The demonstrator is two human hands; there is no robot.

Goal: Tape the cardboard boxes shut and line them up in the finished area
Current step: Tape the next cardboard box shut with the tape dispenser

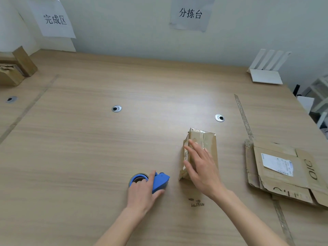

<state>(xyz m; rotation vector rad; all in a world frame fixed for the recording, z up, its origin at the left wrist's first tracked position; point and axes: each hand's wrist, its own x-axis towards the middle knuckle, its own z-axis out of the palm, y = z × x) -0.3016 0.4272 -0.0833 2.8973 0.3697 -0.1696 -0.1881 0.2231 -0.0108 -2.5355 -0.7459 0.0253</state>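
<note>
One small cardboard box (202,150) on the wooden worktop (88,139), right of centre; tan, creased and dented, flaps closed, shiny tape strip along the top seam, printed label on its left side, near end ragged. Right hand (200,167) laid open and flat on the box's near top and left edge, fingers spread, pressing rather than clamping. Left hand (143,192) just left of the box and nearer, curled over a blue tape dispenser (156,181) resting on the worktop, forefinger across its top, thumb on its right side; roll of tape visible at the dispenser's left end. Dispenser near the box, not touching. Flattened cardboard sheet (284,173) with a white shipping label well to the right. More brown boxes (14,68) at far left, below a paper wall sign (55,19).
</note>
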